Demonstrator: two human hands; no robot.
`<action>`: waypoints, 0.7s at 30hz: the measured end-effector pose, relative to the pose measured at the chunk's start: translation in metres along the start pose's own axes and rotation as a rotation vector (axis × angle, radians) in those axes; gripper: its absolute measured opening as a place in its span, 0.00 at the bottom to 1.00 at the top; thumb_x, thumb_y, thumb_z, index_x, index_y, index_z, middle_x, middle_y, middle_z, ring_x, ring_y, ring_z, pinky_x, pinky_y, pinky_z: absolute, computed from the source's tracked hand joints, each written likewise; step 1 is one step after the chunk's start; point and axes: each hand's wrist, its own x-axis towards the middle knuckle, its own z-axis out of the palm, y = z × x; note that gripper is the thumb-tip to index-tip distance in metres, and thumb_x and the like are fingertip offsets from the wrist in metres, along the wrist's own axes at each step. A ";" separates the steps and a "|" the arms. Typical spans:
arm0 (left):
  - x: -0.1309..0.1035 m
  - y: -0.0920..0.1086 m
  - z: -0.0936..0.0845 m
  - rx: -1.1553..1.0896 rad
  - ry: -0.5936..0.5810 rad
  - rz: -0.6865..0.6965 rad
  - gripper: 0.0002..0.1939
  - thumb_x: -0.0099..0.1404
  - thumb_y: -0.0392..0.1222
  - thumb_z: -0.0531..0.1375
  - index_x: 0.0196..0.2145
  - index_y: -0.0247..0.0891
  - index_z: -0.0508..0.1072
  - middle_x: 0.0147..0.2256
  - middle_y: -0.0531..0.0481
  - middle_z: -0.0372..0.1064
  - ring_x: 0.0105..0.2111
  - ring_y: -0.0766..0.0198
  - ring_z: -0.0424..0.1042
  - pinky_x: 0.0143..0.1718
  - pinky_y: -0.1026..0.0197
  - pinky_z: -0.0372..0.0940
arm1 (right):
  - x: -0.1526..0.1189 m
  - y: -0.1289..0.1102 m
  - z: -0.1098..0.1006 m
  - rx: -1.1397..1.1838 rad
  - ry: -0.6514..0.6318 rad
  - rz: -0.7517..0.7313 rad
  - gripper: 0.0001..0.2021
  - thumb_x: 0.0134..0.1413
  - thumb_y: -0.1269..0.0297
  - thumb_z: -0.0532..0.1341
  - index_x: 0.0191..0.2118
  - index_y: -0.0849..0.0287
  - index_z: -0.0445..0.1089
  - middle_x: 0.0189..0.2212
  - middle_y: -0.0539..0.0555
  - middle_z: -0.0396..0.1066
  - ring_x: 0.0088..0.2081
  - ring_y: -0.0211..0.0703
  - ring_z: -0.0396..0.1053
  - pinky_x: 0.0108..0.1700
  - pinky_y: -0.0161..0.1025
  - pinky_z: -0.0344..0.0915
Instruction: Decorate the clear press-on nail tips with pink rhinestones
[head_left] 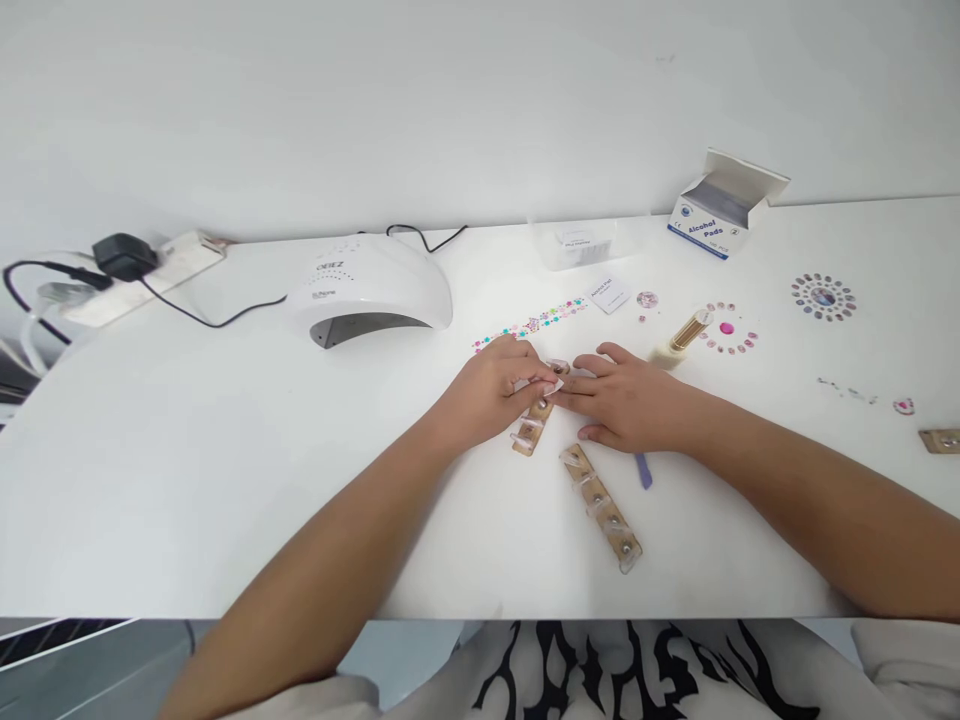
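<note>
Pinched between the thumb and fingers of my left hand (pixel 501 392) is a small white wipe (pixel 555 387). It meets the fingertips of my right hand (pixel 634 400), whose fingers are stretched out and spread. Under both hands lies a wooden nail-tip stand (pixel 531 428) with clear nail tips on it, its upper part partly covered. Whether the wipe touches a nail tip or a finger I cannot tell. A second wooden stand (pixel 604 510) with clear tips lies nearer the table's front edge. Beside my right palm a purple strip (pixel 643 470) shows.
A white nail lamp (pixel 375 290) stands at the back left, near a power strip (pixel 150 280). Behind my hands are rhinestone stickers (pixel 532 325), an alcohol pad packet (pixel 609 295), a clear container (pixel 574 245), an alcohol pads box (pixel 705 230) and a gold-capped bottle (pixel 686 333).
</note>
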 end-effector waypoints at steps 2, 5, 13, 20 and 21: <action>0.000 0.000 0.000 0.010 0.015 0.007 0.09 0.65 0.42 0.57 0.32 0.41 0.78 0.31 0.48 0.71 0.38 0.58 0.65 0.37 0.57 0.61 | 0.000 0.001 0.001 0.006 0.008 -0.006 0.26 0.63 0.56 0.53 0.63 0.62 0.59 0.59 0.59 0.66 0.54 0.56 0.60 0.55 0.53 0.50; -0.001 -0.003 -0.002 0.016 0.056 0.004 0.10 0.65 0.41 0.57 0.31 0.40 0.78 0.29 0.48 0.70 0.36 0.59 0.65 0.36 0.57 0.61 | 0.000 0.001 0.003 0.010 0.019 -0.007 0.26 0.63 0.56 0.53 0.63 0.62 0.60 0.60 0.57 0.65 0.54 0.56 0.60 0.55 0.52 0.50; -0.004 -0.003 -0.004 -0.070 0.089 -0.054 0.10 0.65 0.44 0.58 0.31 0.42 0.78 0.29 0.49 0.67 0.34 0.60 0.66 0.37 0.57 0.62 | 0.000 0.001 0.003 0.003 0.044 -0.019 0.25 0.63 0.56 0.53 0.63 0.60 0.59 0.60 0.57 0.65 0.55 0.55 0.61 0.55 0.52 0.51; -0.002 -0.001 -0.001 -0.020 0.048 0.002 0.10 0.65 0.42 0.58 0.31 0.41 0.78 0.29 0.49 0.69 0.35 0.59 0.66 0.38 0.57 0.62 | 0.000 0.000 0.001 0.011 -0.012 0.001 0.26 0.64 0.56 0.53 0.64 0.60 0.58 0.59 0.58 0.66 0.56 0.55 0.60 0.56 0.51 0.50; -0.001 -0.002 -0.001 -0.010 0.054 -0.001 0.10 0.66 0.42 0.57 0.31 0.41 0.78 0.29 0.49 0.69 0.35 0.60 0.66 0.37 0.57 0.62 | 0.000 0.000 0.001 0.012 -0.009 -0.001 0.26 0.64 0.56 0.53 0.64 0.61 0.58 0.59 0.59 0.65 0.56 0.55 0.60 0.55 0.52 0.50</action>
